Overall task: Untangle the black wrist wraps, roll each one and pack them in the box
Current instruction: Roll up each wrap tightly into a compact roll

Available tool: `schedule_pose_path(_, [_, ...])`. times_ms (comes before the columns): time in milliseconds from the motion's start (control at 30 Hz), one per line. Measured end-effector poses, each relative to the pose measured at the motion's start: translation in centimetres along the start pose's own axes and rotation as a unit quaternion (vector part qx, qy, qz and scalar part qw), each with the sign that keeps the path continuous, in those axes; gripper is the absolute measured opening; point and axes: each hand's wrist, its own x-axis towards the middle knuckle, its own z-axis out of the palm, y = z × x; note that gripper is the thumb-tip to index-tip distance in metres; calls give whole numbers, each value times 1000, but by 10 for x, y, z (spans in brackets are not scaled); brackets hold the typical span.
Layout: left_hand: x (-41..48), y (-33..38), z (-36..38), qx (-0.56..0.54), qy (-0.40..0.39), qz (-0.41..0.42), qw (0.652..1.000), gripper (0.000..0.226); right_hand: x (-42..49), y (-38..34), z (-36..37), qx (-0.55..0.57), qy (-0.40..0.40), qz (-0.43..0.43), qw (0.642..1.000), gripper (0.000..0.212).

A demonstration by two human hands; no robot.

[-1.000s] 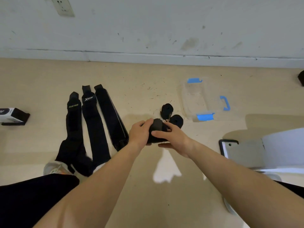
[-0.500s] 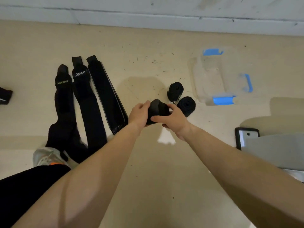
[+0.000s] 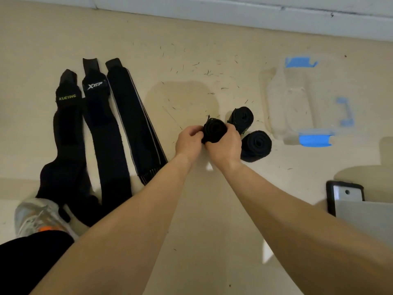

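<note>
Both hands hold one rolled black wrist wrap (image 3: 213, 129) just above the floor. My left hand (image 3: 188, 142) pinches its left side and my right hand (image 3: 224, 146) curls round its right side. Two finished black rolls lie on the floor to the right: one (image 3: 242, 118) further back, one (image 3: 256, 145) nearer. Three unrolled black wraps lie flat side by side at the left: one with green lettering (image 3: 66, 128), one with a white logo (image 3: 104, 128), one with grey edge stripes (image 3: 134, 122). The clear plastic box (image 3: 297, 103) with blue clips sits at the right.
A white skirting board (image 3: 234, 11) runs along the top. A grey flat device with a black edge (image 3: 348, 201) lies at the lower right. My shoe (image 3: 36, 216) and dark trouser leg (image 3: 27, 260) are at the lower left, touching the ends of the wraps.
Both hands with the roll have moved further from me, toward the two finished rolls. The roll now stands on end in my grip. The camera has tilted down.
</note>
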Motion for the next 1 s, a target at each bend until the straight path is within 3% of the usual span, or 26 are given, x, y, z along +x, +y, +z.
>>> schedule_pose_path(200, [-4,2,-5,-14,-31,-2,999,38,-18,-1,2,63,32,21,997,42])
schedule_pose_path(300, [-15,-6,-22,21,85,7,996,34,-43,2,4,59,18,42,997,46])
schedule_pose_path(400, [-27,-22,-52,118,258,-16,959,24,-69,3,16,34,-100,54,993,47])
schedule_pose_path(467, [-32,-35,-74,161,315,-52,934,29,-74,1,30,-2,-196,34,980,53])
schedule_pose_path(600, [-37,-48,-98,150,301,-140,931,43,-66,-16,58,19,-284,57,957,62])
schedule_pose_path(733, [-35,-52,-100,110,290,-182,933,45,-58,-23,77,49,-270,106,956,52])
schedule_pose_path(1000, [-33,-59,-95,90,263,-215,936,61,-58,-4,80,55,-233,103,966,49])
